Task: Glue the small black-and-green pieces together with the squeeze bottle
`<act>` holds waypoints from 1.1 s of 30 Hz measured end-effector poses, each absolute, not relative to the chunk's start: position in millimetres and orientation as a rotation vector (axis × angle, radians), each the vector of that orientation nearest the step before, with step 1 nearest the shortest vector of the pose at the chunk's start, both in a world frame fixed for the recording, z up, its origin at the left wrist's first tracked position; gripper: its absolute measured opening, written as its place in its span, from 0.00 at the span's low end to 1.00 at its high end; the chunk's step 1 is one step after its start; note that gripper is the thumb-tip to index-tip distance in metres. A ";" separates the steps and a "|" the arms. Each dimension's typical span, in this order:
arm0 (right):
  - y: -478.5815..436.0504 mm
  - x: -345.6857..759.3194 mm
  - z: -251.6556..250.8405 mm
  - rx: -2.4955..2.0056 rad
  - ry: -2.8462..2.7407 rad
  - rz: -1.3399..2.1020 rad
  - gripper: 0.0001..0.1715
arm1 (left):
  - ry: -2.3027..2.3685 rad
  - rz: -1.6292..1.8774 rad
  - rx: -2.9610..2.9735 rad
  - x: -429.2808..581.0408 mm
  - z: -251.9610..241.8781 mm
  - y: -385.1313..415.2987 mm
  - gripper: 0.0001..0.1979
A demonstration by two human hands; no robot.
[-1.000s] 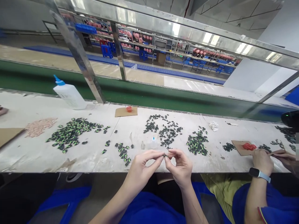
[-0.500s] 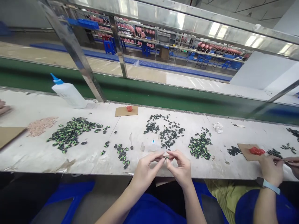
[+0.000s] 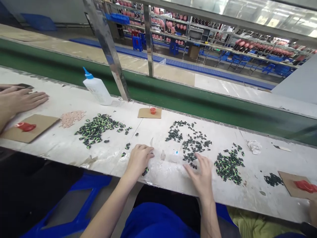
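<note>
Cardboard [image 3: 142, 114] lay in three pieces on the tabletop [image 3: 167, 175], the middle one bearing one red cup [image 3: 153, 110], and by that cup I placed everything. Nearer me and to the cup's right, one loose spread of small black parts [image 3: 196, 143], too many for me to count, lay in roughly three patches. My right hand [image 3: 204, 172] was at its near edge, the grip wide, thumb and forefinger well parted. My left hand [image 3: 140, 157] was nearer me than the cup and slightly left, fingers bent down to the surface; whether its grip held anything I could not tell. Just beside it showed a few black-and-green pieces [image 3: 145, 171]. Two larger heaps of these lay about, one left of the cup and one far to its right, beyond the black parts. Left of the cup I counted one white bottle [image 3: 99, 92] with a blue nozzle, one heap of pink bits [image 3: 72, 119], and, farthest left, a co-worker's hand [image 3: 23, 100] resting flat. To the cup's right lay one crumpled paper [image 3: 254, 146] and, farther right, one small dark heap [image 3: 273, 179]. Two red lumps [image 3: 305, 186] sat on the outer cardboards, one each.
</note>
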State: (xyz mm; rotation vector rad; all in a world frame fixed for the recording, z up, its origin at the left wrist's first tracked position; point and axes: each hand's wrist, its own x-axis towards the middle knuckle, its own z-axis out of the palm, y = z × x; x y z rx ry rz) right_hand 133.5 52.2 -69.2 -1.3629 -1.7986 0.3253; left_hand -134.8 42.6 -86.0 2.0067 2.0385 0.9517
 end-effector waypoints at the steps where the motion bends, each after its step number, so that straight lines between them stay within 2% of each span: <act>1: 54.9 117.3 -73.4 -1.334 -1.815 0.401 0.33 | 2.028 0.889 2.035 -135.4 -86.1 45.4 0.06; 2: 57.8 102.9 -77.1 -1.315 -1.822 0.464 0.34 | 2.016 0.831 2.056 -136.2 -85.6 47.4 0.05; 7: 64.3 73.5 -78.4 -1.254 -1.763 0.712 0.14 | 1.949 0.722 2.072 -139.9 -74.5 46.6 0.07; 13: 49.8 106.5 -71.8 -1.260 -1.317 1.144 0.20 | 1.656 0.903 1.994 -97.7 -66.5 37.1 0.05; 18: 36.9 133.2 -75.4 -1.300 -1.023 1.124 0.24 | 1.483 0.978 2.003 -61.2 -88.1 26.8 0.05; 24: 27.4 134.6 -71.5 -1.357 -0.953 1.097 0.19 | 1.543 1.053 1.925 -59.4 -98.8 17.5 0.05; 33: 31.3 119.6 -68.7 -1.391 -0.988 1.019 0.18 | 1.582 1.200 1.833 -52.6 -96.9 15.2 0.05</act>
